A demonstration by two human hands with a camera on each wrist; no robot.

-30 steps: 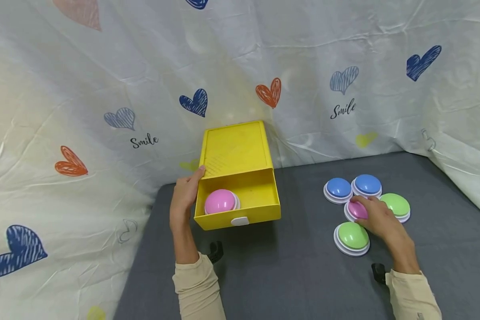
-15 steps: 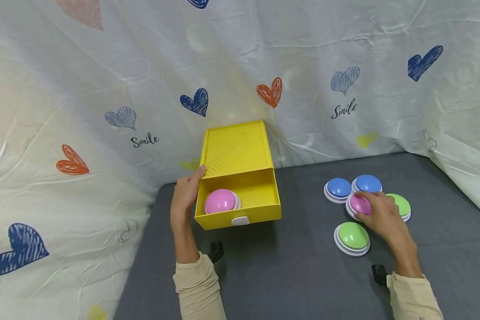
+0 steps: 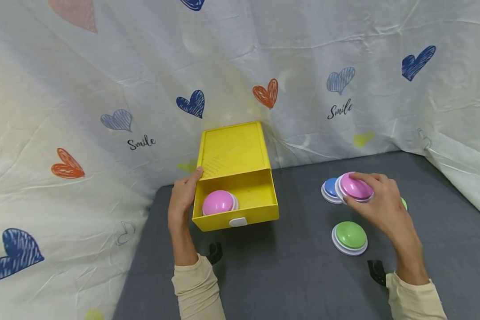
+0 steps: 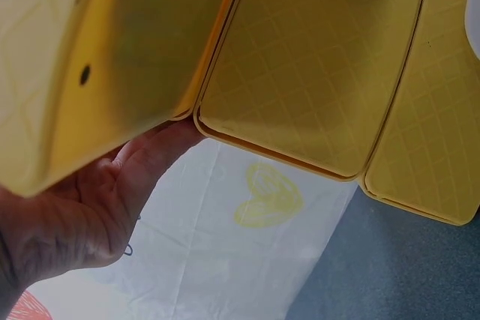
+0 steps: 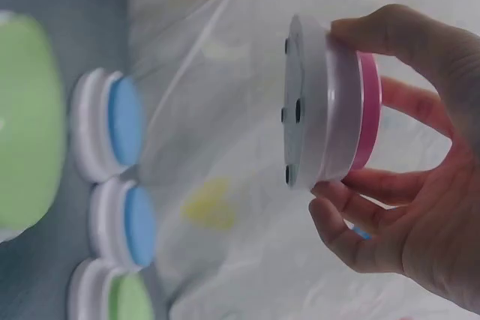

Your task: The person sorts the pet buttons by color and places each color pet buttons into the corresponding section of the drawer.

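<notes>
My right hand (image 3: 384, 204) pinches a pink dome push button (image 3: 356, 186) by its white base, raised above the other buttons. In the right wrist view the underside of this pink button (image 5: 319, 106) shows small dark feet. My left hand (image 3: 182, 198) grips the left side of a yellow drawer unit (image 3: 236, 149), thumb on its top front corner. The top drawer (image 3: 260, 215) is pulled out, and a second pink button (image 3: 218, 202) lies in its left part. Lower drawer fronts (image 4: 300, 58) appear closed in the left wrist view.
A green button (image 3: 351, 235) sits on the grey table near the right hand. Behind the hand are a blue button (image 3: 330, 188) and a mostly hidden green one (image 3: 404, 203). A second blue button (image 5: 139, 226) shows in the right wrist view. A white heart-print curtain (image 3: 224, 58) hangs behind.
My right hand has lifted the pink button up off the table, from among the blue and green ones. The left hand keeps its place on the drawer unit.
</notes>
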